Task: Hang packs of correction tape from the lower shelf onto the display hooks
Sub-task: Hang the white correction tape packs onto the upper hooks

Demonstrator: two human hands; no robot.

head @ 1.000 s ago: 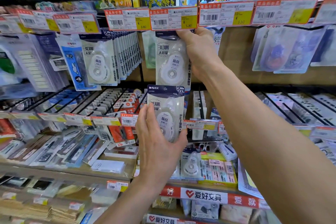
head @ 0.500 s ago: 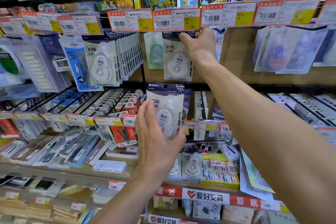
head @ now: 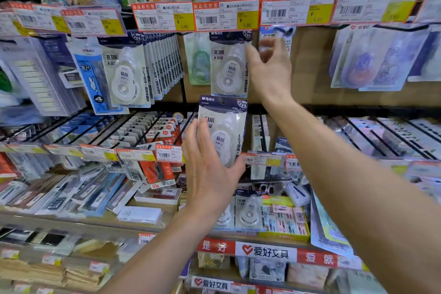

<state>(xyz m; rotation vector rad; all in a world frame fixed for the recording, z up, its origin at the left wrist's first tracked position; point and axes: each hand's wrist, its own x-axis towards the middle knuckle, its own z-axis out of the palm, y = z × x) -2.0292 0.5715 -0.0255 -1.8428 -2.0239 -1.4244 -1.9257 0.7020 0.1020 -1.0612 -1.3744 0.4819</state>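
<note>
A white correction tape pack [head: 228, 65] hangs from a display hook under the price tags. Just right of it my right hand [head: 270, 70] hovers with loosely spread fingers, holding nothing. Lower down, my left hand [head: 210, 169] grips a second correction tape pack [head: 224, 126] upright, thumb on its right edge and fingers across its left side. A full row of the same packs [head: 133, 74] hangs on the hook to the left. Two more packs [head: 248, 212] stand on the lower shelf behind my left wrist.
Price tags [head: 226, 15] line the rail above the hooks. A green tape pack [head: 199, 64] hangs behind the white one, purple packs [head: 362, 64] at right. Black peg hooks with stationery [head: 133, 136] fill the middle row. A yellow box [head: 285, 219] sits on the lower shelf.
My right hand has let go of the hung pack and drawn back to its right, fingers opening. My left hand keeps its pack at about the same height.
</note>
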